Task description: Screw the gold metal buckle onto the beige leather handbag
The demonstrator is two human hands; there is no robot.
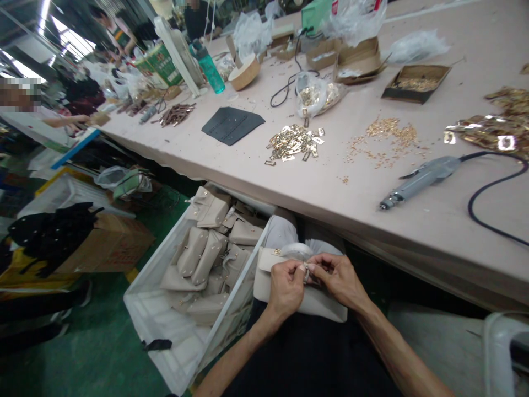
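Working from a distance beside a long bench [351, 184] and a white bin [142, 309] of beige bags [194, 251], I have one pale bag [322, 305] lying across the knees [281, 230], just below the bench edge. My left hand [288, 284] and right hand [341, 278] meet over it, each grip pinching a small fitting [306, 266] too fine to identify; I'd brace the bag and keep fingertip pressure even.

A pale beige bag [318, 304], smooth-faced with a flap, lies slantwise across the person's lap [306, 339], its lower right corner angled downward. A small gold-coloured fitting [278, 252] sits near its upper left edge. Its middle is partly covered, and a small piece pinched there is too fine to make out.
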